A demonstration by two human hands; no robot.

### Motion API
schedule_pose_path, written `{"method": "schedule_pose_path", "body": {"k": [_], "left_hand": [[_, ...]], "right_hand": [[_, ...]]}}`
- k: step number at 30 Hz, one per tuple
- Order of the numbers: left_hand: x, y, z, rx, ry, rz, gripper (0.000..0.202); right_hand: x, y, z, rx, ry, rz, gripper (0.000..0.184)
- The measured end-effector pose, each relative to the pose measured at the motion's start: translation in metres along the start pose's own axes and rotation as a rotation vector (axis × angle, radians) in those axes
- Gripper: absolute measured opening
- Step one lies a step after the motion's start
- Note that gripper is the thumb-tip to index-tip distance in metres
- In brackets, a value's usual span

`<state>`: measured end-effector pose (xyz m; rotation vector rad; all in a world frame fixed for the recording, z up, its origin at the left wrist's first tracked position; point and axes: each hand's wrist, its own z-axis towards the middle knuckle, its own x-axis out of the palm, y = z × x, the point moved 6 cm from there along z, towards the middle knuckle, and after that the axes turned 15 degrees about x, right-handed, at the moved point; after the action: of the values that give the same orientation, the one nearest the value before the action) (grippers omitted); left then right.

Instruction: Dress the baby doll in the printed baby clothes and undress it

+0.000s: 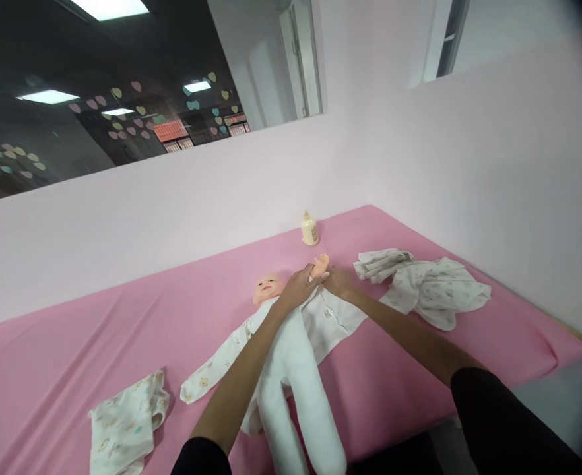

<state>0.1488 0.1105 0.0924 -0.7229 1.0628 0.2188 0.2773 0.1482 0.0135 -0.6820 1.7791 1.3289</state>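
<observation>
left hand (295, 289): grasping baby doll's arm (319, 266) | right hand (339, 284): alongside (grip unclear) | advisable: arm gently supported, baby shirt (326, 324) untwisted

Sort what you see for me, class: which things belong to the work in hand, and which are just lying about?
In the work:
- doll, lying on its back
- open shirt, spread partly beneath it
- left hand and right hand, both at the doll's arm

Apparently just lying about:
- bottle
- folded cloth
- crumpled cloth
</observation>
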Motion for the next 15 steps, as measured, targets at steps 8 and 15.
{"method": "schedule_pose_path", "body": {"k": [8, 15], "left_hand": [[0.021, 0.017, 0.003, -0.104, 0.241, 0.032, 0.052], [0.037, 0.028, 0.008, -0.149, 0.367, 0.043, 0.056]], "right_hand": [[-0.041, -0.011, 0.026, 0.015, 0.026, 0.110, 0.018], [-0.052, -0.004, 0.005, -0.007, -0.060, 0.064, 0.011]]}}
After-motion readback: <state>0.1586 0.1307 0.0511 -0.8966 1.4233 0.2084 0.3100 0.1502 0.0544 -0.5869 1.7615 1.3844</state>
